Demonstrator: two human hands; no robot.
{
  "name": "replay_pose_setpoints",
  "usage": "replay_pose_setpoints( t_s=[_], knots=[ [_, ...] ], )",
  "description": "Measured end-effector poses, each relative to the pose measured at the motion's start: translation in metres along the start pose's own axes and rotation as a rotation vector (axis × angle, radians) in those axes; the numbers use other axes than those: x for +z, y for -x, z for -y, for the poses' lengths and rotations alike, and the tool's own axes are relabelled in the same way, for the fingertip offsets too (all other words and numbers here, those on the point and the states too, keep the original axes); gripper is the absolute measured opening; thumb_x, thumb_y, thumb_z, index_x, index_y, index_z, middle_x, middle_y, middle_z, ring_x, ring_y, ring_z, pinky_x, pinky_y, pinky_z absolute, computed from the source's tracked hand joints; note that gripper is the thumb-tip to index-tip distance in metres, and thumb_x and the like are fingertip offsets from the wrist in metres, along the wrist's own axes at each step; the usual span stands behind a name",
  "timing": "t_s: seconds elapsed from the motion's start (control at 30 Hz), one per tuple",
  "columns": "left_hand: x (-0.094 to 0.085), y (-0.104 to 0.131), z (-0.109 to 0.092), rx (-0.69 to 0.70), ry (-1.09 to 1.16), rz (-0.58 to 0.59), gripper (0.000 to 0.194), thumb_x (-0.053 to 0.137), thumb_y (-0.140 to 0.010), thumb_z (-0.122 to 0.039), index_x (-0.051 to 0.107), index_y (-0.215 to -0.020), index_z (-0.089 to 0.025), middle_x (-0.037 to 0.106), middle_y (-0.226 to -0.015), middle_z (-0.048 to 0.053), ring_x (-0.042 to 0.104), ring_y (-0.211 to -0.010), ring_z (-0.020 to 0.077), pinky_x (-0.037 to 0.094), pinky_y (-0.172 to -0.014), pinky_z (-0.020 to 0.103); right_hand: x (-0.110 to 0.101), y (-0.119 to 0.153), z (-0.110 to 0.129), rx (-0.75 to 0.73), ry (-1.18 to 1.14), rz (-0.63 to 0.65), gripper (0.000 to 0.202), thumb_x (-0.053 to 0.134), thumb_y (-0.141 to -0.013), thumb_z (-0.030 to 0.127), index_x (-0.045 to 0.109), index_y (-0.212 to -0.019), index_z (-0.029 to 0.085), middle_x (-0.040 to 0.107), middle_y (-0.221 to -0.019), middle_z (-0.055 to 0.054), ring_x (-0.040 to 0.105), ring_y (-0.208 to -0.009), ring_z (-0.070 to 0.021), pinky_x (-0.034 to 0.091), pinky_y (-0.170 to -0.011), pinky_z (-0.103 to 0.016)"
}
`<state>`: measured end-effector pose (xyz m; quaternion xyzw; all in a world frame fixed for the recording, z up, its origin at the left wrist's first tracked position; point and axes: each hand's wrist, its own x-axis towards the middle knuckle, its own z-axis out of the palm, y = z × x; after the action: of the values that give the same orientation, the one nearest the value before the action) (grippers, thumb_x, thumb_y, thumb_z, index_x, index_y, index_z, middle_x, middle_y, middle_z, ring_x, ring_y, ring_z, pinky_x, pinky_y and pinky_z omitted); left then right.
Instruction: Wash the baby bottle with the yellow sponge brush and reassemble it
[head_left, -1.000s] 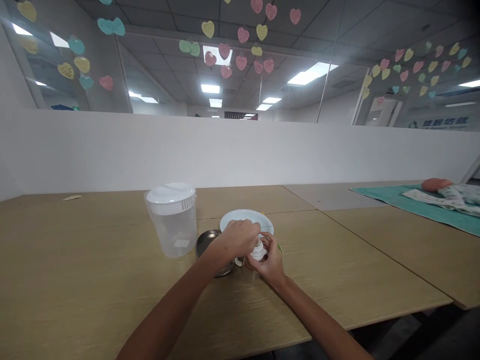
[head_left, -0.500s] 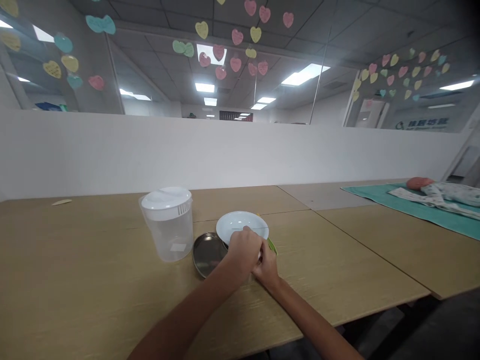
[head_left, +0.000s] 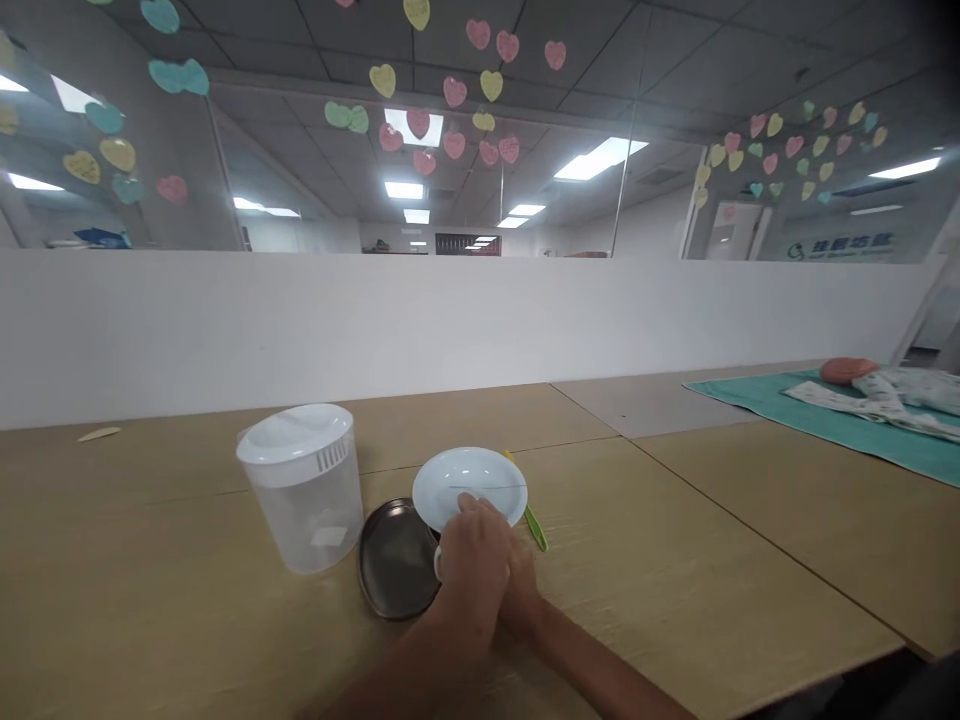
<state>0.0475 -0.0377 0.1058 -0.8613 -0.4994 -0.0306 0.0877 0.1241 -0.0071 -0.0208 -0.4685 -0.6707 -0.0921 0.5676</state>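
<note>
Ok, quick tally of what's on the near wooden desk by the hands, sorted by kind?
Lidded clear plastic pitcher: 1
White plate: 1
Round metal dish: 1
Green utensil, partly hidden by the plate: 1
Small white item under the left hand and right hand, mostly hidden: 1
Total: 5

Bright ceiling panels, perhaps slight wide-angle warping

Two bare forearms in view, no sleeves visible up to frame edge. Left hand (head_left: 474, 560) bare: no glove, no ring seen, no watch or band at wrist. Right hand (head_left: 523, 598) mostly hidden behind left one, only part showing, also bare. Nails, finer marks too small and blurred to tell. Rest of body out of frame.
</note>
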Motion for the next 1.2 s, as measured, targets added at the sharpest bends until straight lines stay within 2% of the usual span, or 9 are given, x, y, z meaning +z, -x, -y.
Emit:
replay_pose_setpoints(
  t_s=[0.13,0.27,0.37,0.5,0.67,0.83,0.93,1.03,1.2],
  knots=[
    [0.0,-0.003,0.005,-0.026,-0.019,-0.003,0.03,0.042,-0.077,-0.007,0.062,-0.099,-0.009,0.062,-0.087,0.018,0.062,-0.079,0.0246,0.048,-0.06,0.028,-0.002,-0.008,0.002,-0.128,-0.027,0.028,0.05,0.052,-0.077,0.023,0.042,-0.126,0.024,0.065,-0.098,-0.009,0.064,-0.083,-0.0257,0.056,-0.065,-0.036],
    [-0.006,-0.004,0.018,-0.028,0.054,0.048,0.03,0.036,-0.085,-0.015,0.064,-0.095,-0.012,0.065,-0.078,0.015,0.065,-0.074,0.0254,0.048,-0.06,0.031,-0.003,-0.006,0.002,-0.007,-0.106,0.056,0.046,0.051,-0.078,0.026,0.041,-0.122,0.021,0.064,-0.097,-0.008,0.064,-0.082,-0.0227,0.054,-0.065,-0.034],
    [-0.015,-0.002,0.027,0.009,0.076,0.041,0.036,0.032,-0.089,-0.023,0.066,-0.09,-0.013,0.067,-0.075,0.014,0.066,-0.077,0.027,0.048,-0.062,0.034,-0.004,-0.003,0.002,0.075,-0.143,0.081,0.055,0.056,-0.076,0.037,0.037,-0.124,0.018,0.063,-0.104,-0.011,0.064,-0.086,-0.0234,0.054,-0.066,-0.034],
    [-0.025,-0.005,0.035,-0.008,0.081,0.017,0.044,0.031,-0.09,-0.032,0.069,-0.079,-0.013,0.068,-0.073,0.015,0.066,-0.076,0.0271,0.047,-0.064,0.034,-0.007,-0.003,0.003,0.08,-0.16,0.125,0.058,0.059,-0.075,0.044,0.038,-0.122,0.017,0.063,-0.108,-0.012,0.064,-0.09,-0.0235,0.054,-0.069,-0.033],
    [-0.024,-0.013,0.043,0.018,0.091,-0.006,0.051,0.033,-0.088,-0.042,0.07,-0.069,-0.013,0.066,-0.064,0.014,0.064,-0.069,0.0247,0.043,-0.059,0.03,-0.009,-0.004,0.004,0.097,-0.112,0.153,0.059,0.057,-0.077,0.044,0.037,-0.125,0.017,0.063,-0.11,-0.013,0.064,-0.092,-0.0243,0.054,-0.07,-0.034],
    [-0.026,-0.007,0.049,0.011,0.113,-0.039,0.049,0.04,-0.083,-0.051,0.07,-0.071,-0.014,0.064,-0.063,0.011,0.063,-0.067,0.0235,0.04,-0.056,0.029,-0.009,-0.003,0.002,0.062,-0.096,0.141,0.061,0.058,-0.077,0.044,0.036,-0.127,0.016,0.066,-0.103,-0.012,0.066,-0.085,-0.0234,0.053,-0.065,-0.032],
    [-0.032,0.0,0.055,0.074,0.143,-0.01,0.038,0.049,-0.079,-0.048,0.07,-0.081,-0.016,0.067,-0.072,0.009,0.063,-0.071,0.0244,0.039,-0.057,0.029,-0.01,-0.003,0.004,0.096,-0.081,0.144,0.057,0.057,-0.079,0.042,0.037,-0.126,0.017,0.067,-0.097,-0.009,0.066,-0.077,-0.0214,0.052,-0.061,-0.031],
    [-0.036,0.004,0.06,0.188,0.203,-0.028,0.024,0.052,-0.079,-0.032,0.068,-0.094,-0.022,0.069,-0.086,0.004,0.063,-0.08,0.0214,0.039,-0.061,0.027,-0.01,-0.004,0.007,0.115,-0.081,0.165,0.055,0.056,-0.079,0.041,0.037,-0.125,0.018,0.067,-0.098,-0.008,0.066,-0.077,-0.0208,0.051,-0.061,-0.03],
    [-0.034,-0.001,0.063,0.135,0.251,-0.063,0.018,0.049,-0.077,-0.024,0.067,-0.076,-0.021,0.068,-0.079,0.003,0.06,-0.07,0.0177,0.036,-0.057,0.026,-0.01,-0.006,0.01,0.135,-0.07,0.164,0.056,0.056,-0.078,0.043,0.038,-0.124,0.018,0.068,-0.094,-0.007,0.066,-0.076,-0.0212,0.051,-0.06,-0.029]
  ],
)
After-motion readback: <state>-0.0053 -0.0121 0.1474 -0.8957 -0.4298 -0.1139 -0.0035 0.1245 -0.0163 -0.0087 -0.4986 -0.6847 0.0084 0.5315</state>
